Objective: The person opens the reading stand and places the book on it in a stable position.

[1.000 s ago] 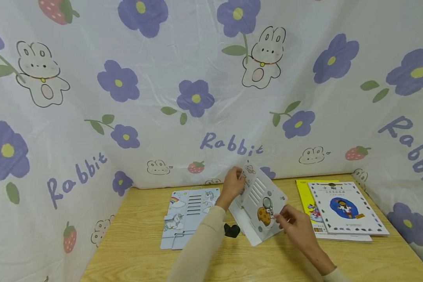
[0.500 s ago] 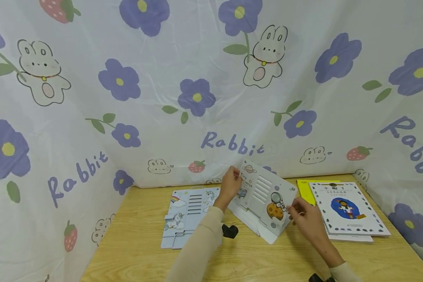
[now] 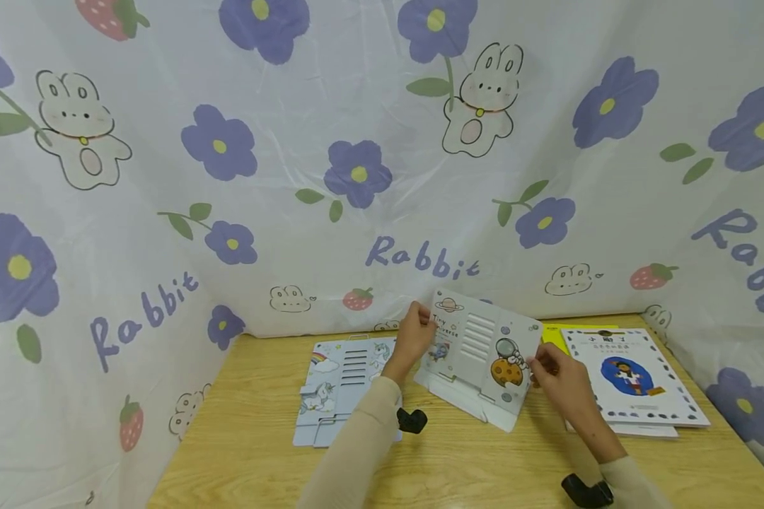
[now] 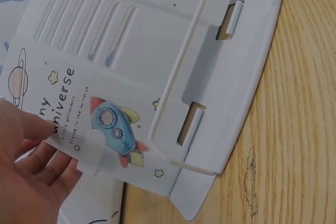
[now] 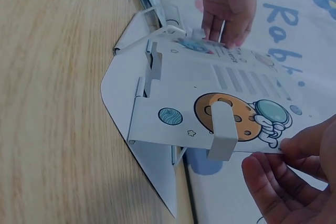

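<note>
A white metal book stand (image 3: 471, 353) printed with a planet, a rocket and an astronaut is tilted up near the back of the wooden table. Its slotted panel rises from a flat base (image 5: 128, 72), hinged along the lower edge. My left hand (image 3: 414, 336) pinches the panel's left edge, thumb over the "universe" lettering and fingers behind in the left wrist view. At the opposite edge, by the astronaut, my right hand (image 5: 299, 177) pinches with thumb on top and fingers underneath. A wire bracket (image 4: 184, 66) and small page clips (image 5: 223, 129) project from the panel.
Left of it, a second book stand (image 3: 321, 367) with unicorns lies folded on the table (image 3: 229, 438), partly behind my left sleeve. A white book (image 3: 675, 396) overlaps a yellow book (image 3: 550, 338) at the right. A printed cloth (image 3: 293, 233) hangs behind the table.
The space-print book stand has swung round to face the head camera more squarely, its right side moving right with my right hand. My left hand keeps its grip on the left edge.
</note>
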Motion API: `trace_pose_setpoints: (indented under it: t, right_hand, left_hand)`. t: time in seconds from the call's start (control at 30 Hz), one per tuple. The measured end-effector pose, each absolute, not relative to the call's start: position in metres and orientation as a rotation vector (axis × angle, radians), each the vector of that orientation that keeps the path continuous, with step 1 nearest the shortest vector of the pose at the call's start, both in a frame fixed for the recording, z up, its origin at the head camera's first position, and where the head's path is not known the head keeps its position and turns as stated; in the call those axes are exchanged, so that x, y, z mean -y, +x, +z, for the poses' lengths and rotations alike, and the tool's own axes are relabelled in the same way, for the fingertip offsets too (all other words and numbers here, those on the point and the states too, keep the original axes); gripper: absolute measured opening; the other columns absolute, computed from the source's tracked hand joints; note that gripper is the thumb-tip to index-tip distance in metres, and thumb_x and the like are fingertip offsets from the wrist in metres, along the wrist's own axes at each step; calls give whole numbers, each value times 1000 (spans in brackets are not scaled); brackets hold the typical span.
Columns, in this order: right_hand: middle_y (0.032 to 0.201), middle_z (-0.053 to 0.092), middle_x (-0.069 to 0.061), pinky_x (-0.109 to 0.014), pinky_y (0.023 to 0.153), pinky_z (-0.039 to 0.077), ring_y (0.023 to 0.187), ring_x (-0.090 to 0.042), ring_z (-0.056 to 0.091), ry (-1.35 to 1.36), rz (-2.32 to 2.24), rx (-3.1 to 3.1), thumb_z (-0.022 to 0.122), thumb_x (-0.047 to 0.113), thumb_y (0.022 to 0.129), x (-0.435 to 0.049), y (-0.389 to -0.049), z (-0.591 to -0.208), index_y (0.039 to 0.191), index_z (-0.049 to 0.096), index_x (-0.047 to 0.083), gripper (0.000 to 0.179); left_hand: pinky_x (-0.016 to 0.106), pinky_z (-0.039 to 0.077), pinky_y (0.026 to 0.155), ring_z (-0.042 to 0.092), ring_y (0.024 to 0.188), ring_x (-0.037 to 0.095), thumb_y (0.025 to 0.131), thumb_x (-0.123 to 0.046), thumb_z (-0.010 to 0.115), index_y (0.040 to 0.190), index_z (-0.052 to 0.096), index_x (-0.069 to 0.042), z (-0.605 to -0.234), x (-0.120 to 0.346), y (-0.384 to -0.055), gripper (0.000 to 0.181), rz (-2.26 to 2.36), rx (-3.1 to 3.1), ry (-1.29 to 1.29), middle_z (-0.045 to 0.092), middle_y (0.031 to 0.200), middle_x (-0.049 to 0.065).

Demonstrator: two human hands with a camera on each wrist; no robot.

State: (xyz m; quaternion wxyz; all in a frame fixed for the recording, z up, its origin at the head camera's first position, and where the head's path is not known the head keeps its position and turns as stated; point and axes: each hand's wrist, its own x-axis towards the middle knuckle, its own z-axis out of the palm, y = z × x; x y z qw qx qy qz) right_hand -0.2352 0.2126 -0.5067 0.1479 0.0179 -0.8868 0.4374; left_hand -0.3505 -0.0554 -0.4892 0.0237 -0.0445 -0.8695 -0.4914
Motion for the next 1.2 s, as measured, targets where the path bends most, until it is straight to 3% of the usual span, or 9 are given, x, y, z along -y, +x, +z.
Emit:
trace_pose_setpoints:
  t: [0.3, 0.57, 0.87, 1.2]
  right_hand:
    - [95, 75, -15, -20, 68, 54, 80, -25, 72, 61, 1249, 2563, 66, 17, 107, -220, -246, -504, 113, 67, 2, 16]
    - [98, 76, -17, -19, 66, 52, 80, -27, 76, 39, 1238, 2564, 65, 18, 108, -225, -261, -508, 119, 68, 0, 22]
    - [103, 75, -20, -20, 63, 50, 83, -30, 75, 35, 1238, 2550, 65, 19, 108, -224, -276, -509, 124, 68, -2, 26]
    - [103, 75, -20, -22, 66, 49, 84, -30, 75, 59, 1221, 2565, 63, 20, 109, -225, -291, -508, 125, 67, -2, 27]
  left_hand:
    - [39, 60, 87, 68, 103, 26, 103, -14, 62, 116, 55, -9, -491, 62, -344, 16, -1545, 2649, -156, 69, 116, 14]
    - [37, 58, 83, 65, 97, 23, 103, -14, 65, 115, 56, -6, -492, 67, -338, 17, -1589, 2626, -171, 67, 110, 12]
    - [41, 59, 95, 68, 104, 24, 103, -14, 69, 114, 58, -6, -497, 73, -334, 18, -1607, 2597, -157, 71, 112, 12]
    - [36, 59, 88, 69, 102, 19, 104, -16, 70, 115, 59, -5, -503, 82, -330, 18, -1712, 2548, -173, 72, 111, 10]
